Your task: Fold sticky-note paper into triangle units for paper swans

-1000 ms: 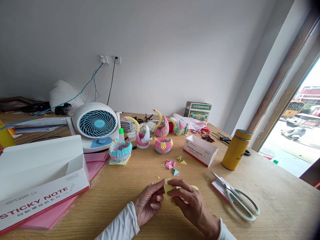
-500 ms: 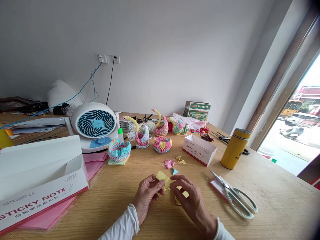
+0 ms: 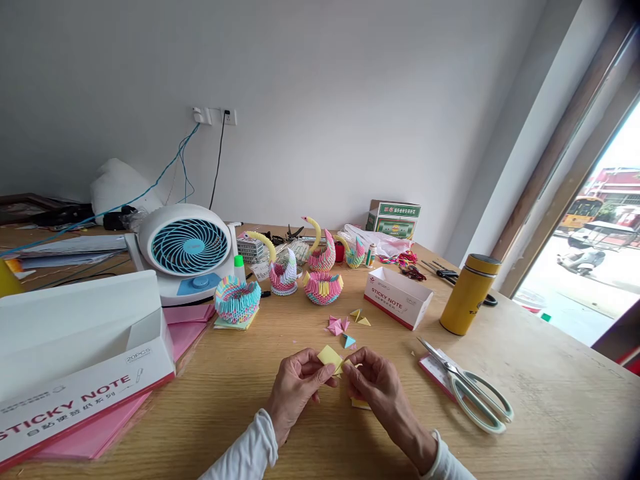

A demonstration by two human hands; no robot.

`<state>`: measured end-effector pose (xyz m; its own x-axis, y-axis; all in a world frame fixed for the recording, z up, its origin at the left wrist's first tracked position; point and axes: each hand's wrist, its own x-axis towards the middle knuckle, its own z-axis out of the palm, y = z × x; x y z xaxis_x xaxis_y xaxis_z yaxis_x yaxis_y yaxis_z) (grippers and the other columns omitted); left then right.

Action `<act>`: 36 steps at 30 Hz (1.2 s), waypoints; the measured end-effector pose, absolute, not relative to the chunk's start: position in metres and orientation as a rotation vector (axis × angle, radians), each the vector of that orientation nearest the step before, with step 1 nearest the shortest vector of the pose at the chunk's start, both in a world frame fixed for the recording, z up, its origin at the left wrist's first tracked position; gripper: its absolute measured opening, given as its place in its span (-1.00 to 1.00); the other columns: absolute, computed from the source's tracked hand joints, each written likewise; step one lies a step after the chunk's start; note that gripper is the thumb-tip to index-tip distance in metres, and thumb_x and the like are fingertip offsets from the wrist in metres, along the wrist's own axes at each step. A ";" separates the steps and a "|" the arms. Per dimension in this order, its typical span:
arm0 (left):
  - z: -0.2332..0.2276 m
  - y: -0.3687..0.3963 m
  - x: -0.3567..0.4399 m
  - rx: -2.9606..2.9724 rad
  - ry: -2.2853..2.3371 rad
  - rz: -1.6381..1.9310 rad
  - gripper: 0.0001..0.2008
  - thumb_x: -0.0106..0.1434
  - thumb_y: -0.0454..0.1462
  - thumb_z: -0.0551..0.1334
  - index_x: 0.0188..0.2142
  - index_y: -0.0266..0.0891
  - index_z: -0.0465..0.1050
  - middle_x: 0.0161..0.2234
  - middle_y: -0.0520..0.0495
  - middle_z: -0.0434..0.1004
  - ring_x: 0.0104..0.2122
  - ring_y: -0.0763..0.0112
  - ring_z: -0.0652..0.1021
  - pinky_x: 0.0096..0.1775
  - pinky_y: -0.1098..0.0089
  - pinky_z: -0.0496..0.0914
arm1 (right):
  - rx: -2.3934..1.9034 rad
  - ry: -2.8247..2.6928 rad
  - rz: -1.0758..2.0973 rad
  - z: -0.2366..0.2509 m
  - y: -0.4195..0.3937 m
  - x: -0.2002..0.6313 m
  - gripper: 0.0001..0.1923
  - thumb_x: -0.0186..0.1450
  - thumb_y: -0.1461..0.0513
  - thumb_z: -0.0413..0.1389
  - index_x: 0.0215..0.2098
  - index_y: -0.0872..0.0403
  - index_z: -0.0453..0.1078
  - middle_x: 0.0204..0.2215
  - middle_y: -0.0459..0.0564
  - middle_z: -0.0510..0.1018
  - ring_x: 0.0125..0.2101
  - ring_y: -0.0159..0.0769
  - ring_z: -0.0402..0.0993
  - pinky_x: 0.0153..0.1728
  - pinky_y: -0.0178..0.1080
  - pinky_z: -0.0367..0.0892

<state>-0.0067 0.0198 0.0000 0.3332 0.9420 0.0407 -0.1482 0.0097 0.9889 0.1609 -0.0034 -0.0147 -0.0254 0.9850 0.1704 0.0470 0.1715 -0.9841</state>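
Between my two hands is a small piece of yellow paper (image 3: pixel 329 357). My left hand (image 3: pixel 299 385) pinches its left side, thumb on top. The fingertips of my right hand (image 3: pixel 376 381) are closed on its right edge. Below my right hand, more yellow paper (image 3: pixel 360 404) lies on the table, partly hidden. Just beyond my hands lie folded paper triangles: pink ones (image 3: pixel 337 325), yellow ones (image 3: pixel 361 318) and a blue one (image 3: pixel 349 341).
Scissors (image 3: pixel 470 387) rest over a pink pad at right, near a yellow flask (image 3: pixel 470 295). A sticky note box (image 3: pixel 397 300) stands behind; a larger one (image 3: pixel 90 380) is at left by a fan (image 3: pixel 190 247). Paper swans (image 3: pixel 321 257) and a pink-yellow paper bowl (image 3: pixel 323 288) stand farther back.
My right fingers have drawn in and closed on the paper's right side. The yellow paper has turned slightly and looks more compact. The camera view has shifted a little.
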 end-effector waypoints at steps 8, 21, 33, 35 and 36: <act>0.001 0.017 -0.004 1.281 0.780 1.001 -0.66 0.00 -0.16 0.43 -0.30 -0.30 0.44 -0.34 -0.13 0.61 -0.39 0.32 0.58 -0.52 0.53 0.35 | -1.026 -1.253 1.146 -0.015 -0.002 0.158 -0.58 0.15 -0.08 0.22 -0.45 0.07 0.28 -0.71 -0.20 0.41 -0.73 -0.48 0.26 -0.67 -0.40 0.18; 0.003 0.016 -0.004 1.206 0.757 1.009 -0.66 0.05 -0.12 0.40 -0.31 -0.35 0.47 -0.43 -0.07 0.55 -0.55 0.50 0.50 -0.56 0.55 0.30 | -0.955 -1.193 1.209 -0.009 -0.004 0.158 -0.58 0.10 -0.02 0.30 -0.30 0.07 0.30 -0.51 -0.17 0.42 -0.63 -0.47 0.36 -0.67 -0.44 0.26; -0.001 0.014 -0.002 1.107 0.737 1.017 -0.65 0.03 -0.08 0.41 -0.36 -0.33 0.50 -0.51 0.01 0.48 -0.56 0.47 0.51 -0.61 0.56 0.33 | -0.975 -1.236 1.199 -0.007 -0.008 0.156 -0.62 0.19 -0.03 0.23 -0.29 0.09 0.32 -0.52 -0.17 0.37 -0.61 -0.52 0.23 -0.65 -0.45 0.16; -0.002 0.014 -0.002 1.160 0.748 0.992 -0.64 0.05 -0.06 0.39 -0.35 -0.34 0.50 -0.56 0.02 0.46 -0.60 0.49 0.48 -0.61 0.55 0.32 | -0.998 -1.227 1.200 -0.004 -0.009 0.158 -0.62 0.20 -0.03 0.21 -0.28 0.11 0.35 -0.51 -0.15 0.38 -0.58 -0.50 0.22 -0.61 -0.45 0.16; -0.002 0.014 -0.002 1.190 0.753 0.978 -0.63 0.07 -0.04 0.37 -0.35 -0.35 0.50 -0.59 0.03 0.45 -0.62 0.51 0.46 -0.62 0.55 0.31 | -1.004 -1.214 1.208 -0.002 -0.009 0.159 -0.62 0.20 -0.03 0.21 -0.28 0.11 0.36 -0.51 -0.14 0.38 -0.57 -0.50 0.21 -0.61 -0.45 0.15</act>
